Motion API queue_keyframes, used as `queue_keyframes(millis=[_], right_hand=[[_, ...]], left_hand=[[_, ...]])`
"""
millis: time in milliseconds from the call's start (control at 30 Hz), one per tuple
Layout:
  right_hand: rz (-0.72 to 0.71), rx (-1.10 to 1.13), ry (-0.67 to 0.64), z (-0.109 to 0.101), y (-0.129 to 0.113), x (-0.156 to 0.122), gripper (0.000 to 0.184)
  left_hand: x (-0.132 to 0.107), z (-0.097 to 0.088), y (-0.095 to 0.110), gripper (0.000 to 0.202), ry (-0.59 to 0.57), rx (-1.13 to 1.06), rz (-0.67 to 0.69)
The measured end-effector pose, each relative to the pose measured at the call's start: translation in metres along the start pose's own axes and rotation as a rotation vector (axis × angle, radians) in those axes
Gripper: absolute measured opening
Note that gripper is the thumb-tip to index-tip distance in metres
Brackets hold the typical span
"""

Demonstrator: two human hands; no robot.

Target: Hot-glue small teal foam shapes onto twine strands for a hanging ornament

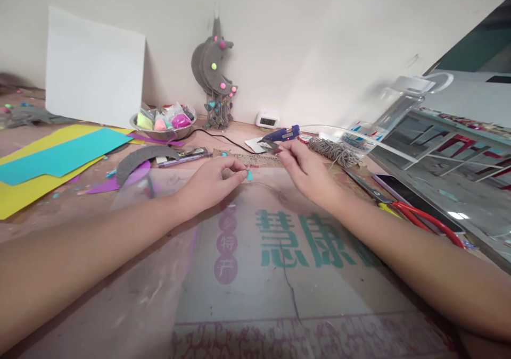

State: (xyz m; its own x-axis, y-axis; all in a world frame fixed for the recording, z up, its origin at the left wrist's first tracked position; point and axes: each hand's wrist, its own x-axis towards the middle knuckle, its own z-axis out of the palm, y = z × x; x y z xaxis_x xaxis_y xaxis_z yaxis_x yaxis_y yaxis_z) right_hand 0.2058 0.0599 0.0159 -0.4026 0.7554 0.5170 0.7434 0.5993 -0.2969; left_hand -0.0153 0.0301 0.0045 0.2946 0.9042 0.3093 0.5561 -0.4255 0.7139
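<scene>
My left hand [213,181] is closed in a pinch on a small teal piece [249,175], held just above the plastic-covered cardboard [279,252]. My right hand [305,170] is closed on a small grey piece [272,146], with its fingers close to the nozzle of a blue glue gun [281,134] lying behind it. The two hands are a short gap apart. A strip with a reddish pattern [255,159] lies on the table between and behind them.
Yellow and teal paper sheets [56,159] lie at the left beside a grey felt arc [141,159]. A metal bowl of coloured clay [163,122], a grey moon hanging [215,72], a small clock [267,120], grey twine [333,151], red-handled scissors [415,215] and a phone [411,197] surround the work area.
</scene>
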Motion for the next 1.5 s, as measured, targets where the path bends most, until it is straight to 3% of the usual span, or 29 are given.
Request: queue_keyframes(millis=[133,400,1067,1300,1500], right_hand=[[-0.107,-0.053,-0.048,0.004,-0.013,-0.009,0.032],[-0.281,-0.121,-0.022,0.015,-0.005,-0.008,0.032],[-0.329,-0.142,-0.008,0.017,-0.004,-0.009,0.029],[-0.337,-0.131,-0.019,0.016,-0.005,-0.009,0.028],[-0.335,-0.151,0.017,0.016,-0.005,-0.009,0.03]], left_hand=[[0.0,0.0,0.001,0.025,-0.005,-0.017,-0.019],[0.0,-0.002,0.003,0.023,-0.001,-0.027,-0.005],[0.0,-0.001,0.004,0.024,-0.068,-0.073,-0.082],[0.002,0.0,-0.002,0.024,-0.091,-0.097,-0.014],[0.001,0.001,-0.001,0.024,-0.077,-0.159,-0.074]])
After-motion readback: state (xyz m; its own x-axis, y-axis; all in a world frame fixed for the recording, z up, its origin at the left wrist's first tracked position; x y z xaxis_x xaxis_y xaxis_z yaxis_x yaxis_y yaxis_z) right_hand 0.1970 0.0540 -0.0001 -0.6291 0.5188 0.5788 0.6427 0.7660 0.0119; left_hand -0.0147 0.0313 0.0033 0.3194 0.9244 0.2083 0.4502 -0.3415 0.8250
